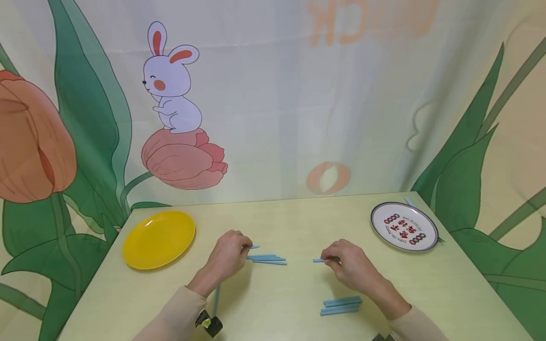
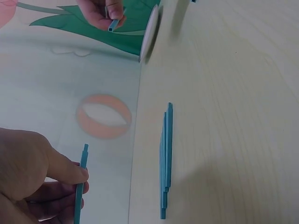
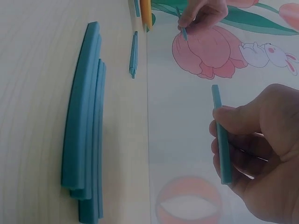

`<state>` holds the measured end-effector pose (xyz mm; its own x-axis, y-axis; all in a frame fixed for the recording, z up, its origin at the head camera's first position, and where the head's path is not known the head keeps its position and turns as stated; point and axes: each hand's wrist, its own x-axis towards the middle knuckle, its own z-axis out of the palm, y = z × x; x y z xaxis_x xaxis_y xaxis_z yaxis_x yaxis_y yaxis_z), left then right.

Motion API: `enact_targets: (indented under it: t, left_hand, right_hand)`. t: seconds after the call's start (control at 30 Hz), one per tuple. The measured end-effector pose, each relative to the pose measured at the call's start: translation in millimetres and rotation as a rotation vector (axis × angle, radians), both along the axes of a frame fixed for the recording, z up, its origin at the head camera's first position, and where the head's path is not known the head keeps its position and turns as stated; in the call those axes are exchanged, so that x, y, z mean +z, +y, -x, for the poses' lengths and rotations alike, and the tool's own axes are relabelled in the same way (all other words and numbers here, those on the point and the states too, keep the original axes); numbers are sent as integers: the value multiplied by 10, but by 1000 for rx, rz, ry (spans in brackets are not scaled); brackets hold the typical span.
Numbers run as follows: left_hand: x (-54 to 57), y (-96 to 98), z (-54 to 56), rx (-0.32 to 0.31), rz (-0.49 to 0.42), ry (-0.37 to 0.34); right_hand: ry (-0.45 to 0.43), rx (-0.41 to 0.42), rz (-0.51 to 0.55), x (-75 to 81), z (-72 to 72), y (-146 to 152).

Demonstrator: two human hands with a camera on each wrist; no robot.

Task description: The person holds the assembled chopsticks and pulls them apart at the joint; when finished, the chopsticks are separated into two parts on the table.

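Observation:
My left hand (image 1: 227, 255) pinches a thin blue stick (image 2: 80, 186) between thumb and fingers; in the left wrist view its upper end has a narrower tip. Just beyond that hand, several similar sticks (image 1: 268, 259) lie side by side on the table. The right hand (image 1: 351, 265) holds a short blue stick (image 3: 222, 140), thumb on one side and fingers curled behind. Below the right hand rests a second bundle of blue sticks (image 1: 341, 305), seen close up in the right wrist view. Both held sticks are raised above the tabletop.
A yellow plate (image 1: 159, 240) stands at the table's left, a white plate with red characters (image 1: 404, 227) at its right. Behind the white plate pokes a pale blue piece (image 1: 410, 201). One more blue stick (image 1: 216, 299) shows beside the left wrist. A printed curtain (image 1: 264, 118) hangs behind.

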<state>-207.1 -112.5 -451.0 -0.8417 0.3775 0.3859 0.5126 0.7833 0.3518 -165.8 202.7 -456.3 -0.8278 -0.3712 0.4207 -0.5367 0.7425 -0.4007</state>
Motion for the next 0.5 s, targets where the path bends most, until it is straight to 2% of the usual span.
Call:
enact_targets:
  t: [0.17, 0.5]
  left_hand:
    - [-18, 31, 31, -4, 13, -23]
    - [-78, 85, 109, -14, 23, -21]
  right_hand:
    - [-20, 6, 2, -18, -23, 19]
    - [-23, 22, 1, -36, -51, 46]
